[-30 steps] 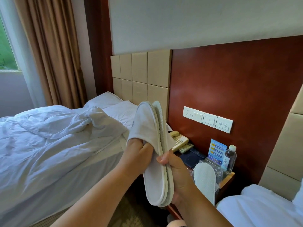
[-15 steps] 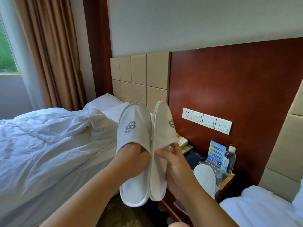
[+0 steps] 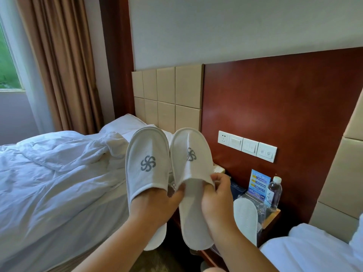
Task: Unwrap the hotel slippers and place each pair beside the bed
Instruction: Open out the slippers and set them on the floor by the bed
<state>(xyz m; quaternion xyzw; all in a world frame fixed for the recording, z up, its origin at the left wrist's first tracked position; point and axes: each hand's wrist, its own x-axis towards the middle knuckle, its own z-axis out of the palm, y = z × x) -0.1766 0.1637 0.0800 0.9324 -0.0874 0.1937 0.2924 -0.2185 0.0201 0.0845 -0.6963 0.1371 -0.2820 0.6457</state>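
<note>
**Hotel slippers (image 3: 147,142) unwrapped and in the hands, not yet beside the bed**

The pair is held in the air, toes up, between the left bed (image 3: 49,183) and the surface (image 3: 274,214) of the night table, and the two slippers touch along their inner edges. The left slipper (image 3: 147,173) sits over the left hand (image 3: 155,207) like a glove; the fingers are hidden under the upper, so I cannot tell if this grip is curled or straight. The grip of the right hand (image 3: 218,195) is clamped on the right slipper (image 3: 193,213): thumb and fingers pinch the edge of its upper.

In my judgement this pair is finished with unwrapping, and the next step is to lower it to the floor (image 3: 157,260) beside the bed. Some things can go wrong here. The left slipper is only slid over the hand, so if the hand tips down it can slip off and land crooked or sole up. The right slipper hangs from a thin, soft edge; such a pinch gives little control, and the sole may swing and land apart from its partner. The surface is crowded: another slipper (image 3: 245,218) with clear plastic (image 3: 263,208) around it stands at the front edge, just beside a water bottle (image 3: 274,191) and a blue card (image 3: 259,183). A wide move of the right hand could knock the bottle over or pull that slipper down.
</note>
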